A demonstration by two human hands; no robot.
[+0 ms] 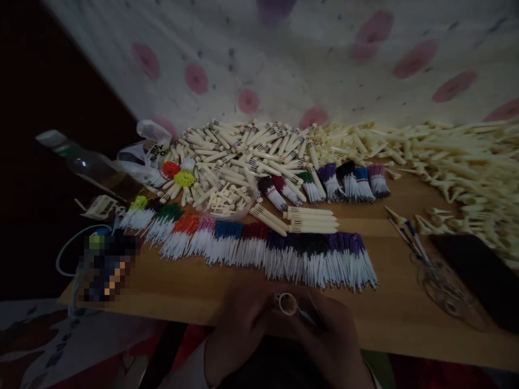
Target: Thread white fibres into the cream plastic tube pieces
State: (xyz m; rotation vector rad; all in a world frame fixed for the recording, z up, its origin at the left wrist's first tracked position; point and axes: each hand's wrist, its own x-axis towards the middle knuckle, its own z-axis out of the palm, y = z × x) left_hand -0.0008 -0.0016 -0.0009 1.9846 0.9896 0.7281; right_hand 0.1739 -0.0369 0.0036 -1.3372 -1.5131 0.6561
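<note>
Both hands are close together at the table's near edge. My left hand (pixel 242 320) has its fingers closed on a cream pen barrel (pixel 288 303), whose round open end faces up towards me. My right hand (pixel 330 335) is curled beside the barrel, with its thumb near it. A thin light-blue stick, perhaps a pen refill (pixel 308 315), shows between the right fingers. The picture is dark and the fingertips are partly hidden. Just beyond the hands lies a row of colour-tipped white refills (pixel 279 262), sorted by colour. Several cream barrels (pixel 312 220) lie side by side behind that row.
Assembled pens (pixel 243 143) are heaped at the back, and loose cream parts (pixel 482 178) at the right. A clear bowl (pixel 227 208) holds small cream pieces. Banded refill bundles (pixel 357 186) lie behind the barrels. A bottle (pixel 97 170) leans left; a dark phone-like slab (pixel 478 275) lies right.
</note>
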